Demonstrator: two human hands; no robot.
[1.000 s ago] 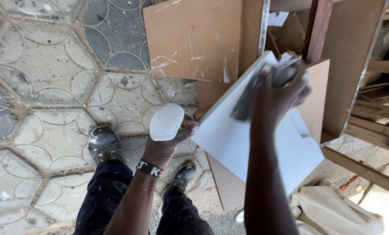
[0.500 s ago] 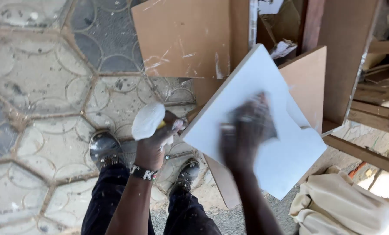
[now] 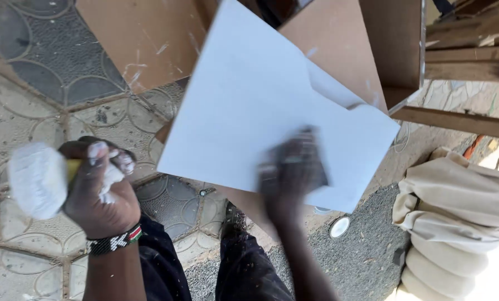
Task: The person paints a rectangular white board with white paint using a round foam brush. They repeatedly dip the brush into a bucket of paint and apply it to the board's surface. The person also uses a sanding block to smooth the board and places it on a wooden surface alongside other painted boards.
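1. Seen from above: white board (image 3: 260,106) propped at a tilt over the patterned tile floor (image 3: 26,78), its lower edge near the knees, brown boards (image 3: 143,39) leaning behind it.
2. Right hand (image 3: 291,173) pressed against the lower right part of the white board, smeared by motion blur; whether its fingers were curled round anything could not be told. A second earlier held high near the board's top edge, half a second earlier at mid-panel, now lower again toward the bottom corner.
3. Left hand (image 3: 96,189) clear of the board, out to the left over the tiles, fingers (image 3: 102,153) wrapped tight round a white-caked lump (image 3: 35,178) with a sliver of yellow showing at the grip, putty-like white smeared on the fingertips. Beaded wristband (image 3: 114,241) on that wrist. Swung leftward and away from the board's edge compared with both earlier frames.
4. White board larger in view and shifted left of its earlier place.
5. Stuffed beige sacks (image 3: 456,217) stacked at right on the gravel, small round lid (image 3: 338,227) on the ground just below the board's corner.
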